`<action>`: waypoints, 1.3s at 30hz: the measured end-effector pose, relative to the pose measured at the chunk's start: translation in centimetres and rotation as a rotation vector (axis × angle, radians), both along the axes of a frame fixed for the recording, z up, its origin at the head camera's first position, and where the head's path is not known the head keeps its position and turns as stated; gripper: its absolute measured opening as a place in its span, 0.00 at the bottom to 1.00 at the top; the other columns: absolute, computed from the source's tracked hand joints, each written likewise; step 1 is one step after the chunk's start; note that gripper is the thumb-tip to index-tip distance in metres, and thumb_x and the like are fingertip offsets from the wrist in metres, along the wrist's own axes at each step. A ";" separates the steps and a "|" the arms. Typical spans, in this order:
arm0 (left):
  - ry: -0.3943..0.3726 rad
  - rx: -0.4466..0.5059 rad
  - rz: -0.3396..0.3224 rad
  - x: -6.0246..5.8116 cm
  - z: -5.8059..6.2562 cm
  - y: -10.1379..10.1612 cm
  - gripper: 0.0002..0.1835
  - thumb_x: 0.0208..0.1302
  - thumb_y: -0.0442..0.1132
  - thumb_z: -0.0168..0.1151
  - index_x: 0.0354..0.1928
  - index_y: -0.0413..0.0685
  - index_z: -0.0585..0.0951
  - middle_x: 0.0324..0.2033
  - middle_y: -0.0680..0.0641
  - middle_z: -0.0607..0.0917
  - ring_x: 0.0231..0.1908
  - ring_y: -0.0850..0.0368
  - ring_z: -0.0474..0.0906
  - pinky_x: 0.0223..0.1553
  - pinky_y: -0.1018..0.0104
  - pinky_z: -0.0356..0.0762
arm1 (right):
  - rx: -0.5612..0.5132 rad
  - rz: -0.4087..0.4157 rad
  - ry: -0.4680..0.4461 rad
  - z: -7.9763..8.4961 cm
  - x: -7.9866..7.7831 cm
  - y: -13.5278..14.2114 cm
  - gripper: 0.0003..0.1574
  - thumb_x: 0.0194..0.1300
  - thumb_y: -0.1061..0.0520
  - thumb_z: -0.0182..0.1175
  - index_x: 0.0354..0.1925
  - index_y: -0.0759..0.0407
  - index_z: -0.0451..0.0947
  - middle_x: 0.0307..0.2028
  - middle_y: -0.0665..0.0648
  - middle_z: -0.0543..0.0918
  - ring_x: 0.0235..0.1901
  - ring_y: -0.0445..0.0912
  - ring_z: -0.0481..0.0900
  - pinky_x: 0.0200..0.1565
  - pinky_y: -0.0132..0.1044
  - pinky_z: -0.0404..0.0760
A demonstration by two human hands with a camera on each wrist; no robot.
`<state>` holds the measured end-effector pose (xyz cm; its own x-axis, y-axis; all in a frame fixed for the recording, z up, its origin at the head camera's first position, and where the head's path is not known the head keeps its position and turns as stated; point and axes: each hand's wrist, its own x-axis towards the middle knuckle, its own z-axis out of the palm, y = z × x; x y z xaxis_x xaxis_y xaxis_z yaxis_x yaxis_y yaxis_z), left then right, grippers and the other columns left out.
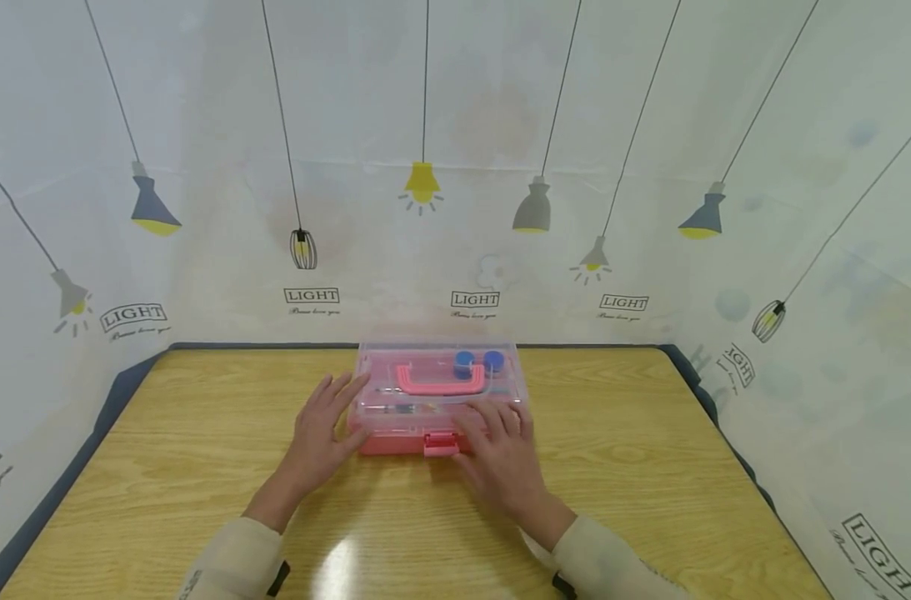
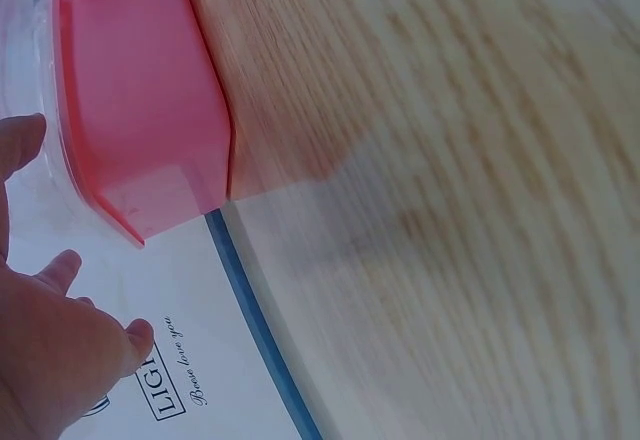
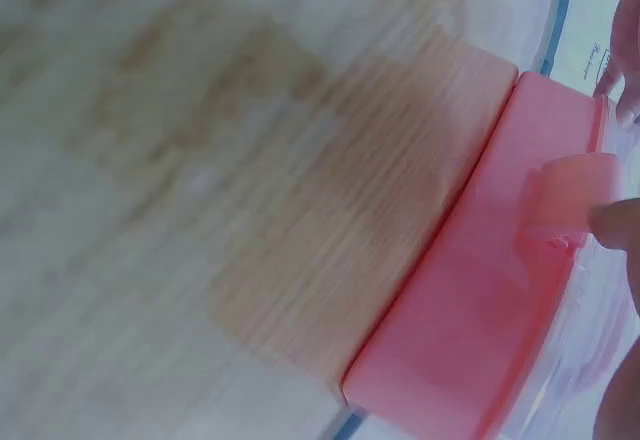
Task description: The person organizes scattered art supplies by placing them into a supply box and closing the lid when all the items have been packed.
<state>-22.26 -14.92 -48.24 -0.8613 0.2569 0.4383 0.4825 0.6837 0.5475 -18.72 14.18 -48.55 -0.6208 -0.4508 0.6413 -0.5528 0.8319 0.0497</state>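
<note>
A pink plastic case (image 1: 391,444) with a clear lid (image 1: 383,367) sits at the far side of the table, its pink handle (image 1: 442,388) folded flat on top. My left hand (image 1: 316,437) is at the case's left side, fingers spread along the lid's edge. Over the front right of the lid lie the fingers of my right hand (image 1: 503,458), with its thumb beside the pink front latch (image 1: 442,447). In the right wrist view that latch (image 3: 570,195) juts out from the front wall, and the thumb tip touches it. Two round blue caps (image 1: 464,364) show through the lid.
The wooden table (image 1: 613,450) has a dark blue edge (image 1: 260,345) at the back. Behind it and on both sides hang white sheets (image 1: 365,100) printed with lamps. More small items show dimly inside the case.
</note>
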 end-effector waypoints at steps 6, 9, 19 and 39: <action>-0.027 -0.014 0.000 0.0 0.1 -0.1 0.39 0.61 0.48 0.67 0.73 0.61 0.62 0.70 0.37 0.66 0.73 0.31 0.50 0.61 0.22 0.54 | -0.008 -0.031 0.012 0.8 -1.3 0.2 0.44 0.51 0.43 0.73 0.64 0.50 0.71 0.69 0.59 0.66 0.70 0.57 0.60 0.69 0.63 0.52; -0.030 -0.019 0.001 0.1 0.2 -0.1 0.39 0.61 0.49 0.67 0.73 0.61 0.62 0.70 0.37 0.65 0.73 0.32 0.50 0.62 0.23 0.53 | -0.025 -0.041 -0.037 1.0 -1.8 0.4 0.47 0.49 0.42 0.74 0.65 0.50 0.70 0.70 0.59 0.66 0.71 0.57 0.58 0.69 0.64 0.49; -0.011 -0.034 0.016 0.0 0.4 0.1 0.39 0.60 0.47 0.68 0.72 0.59 0.64 0.71 0.38 0.65 0.74 0.35 0.48 0.64 0.27 0.51 | -0.045 -0.078 -0.169 1.6 -2.3 0.4 0.48 0.49 0.39 0.74 0.66 0.45 0.68 0.71 0.57 0.64 0.73 0.58 0.56 0.72 0.63 0.41; 0.040 -0.126 0.058 0.1 0.3 0.5 0.38 0.60 0.46 0.65 0.73 0.57 0.62 0.73 0.43 0.61 0.74 0.37 0.50 0.65 0.30 0.55 | 0.080 -0.231 -0.195 0.9 -2.5 -0.8 0.67 0.40 0.26 0.73 0.73 0.42 0.55 0.74 0.56 0.56 0.74 0.58 0.53 0.71 0.66 0.42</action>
<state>-22.17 -14.41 -47.90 -0.8588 0.2623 0.4401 0.4600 0.7731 0.4367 -21.20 13.42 -47.67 -0.8204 -0.3279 0.4683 -0.3555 0.9342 0.0314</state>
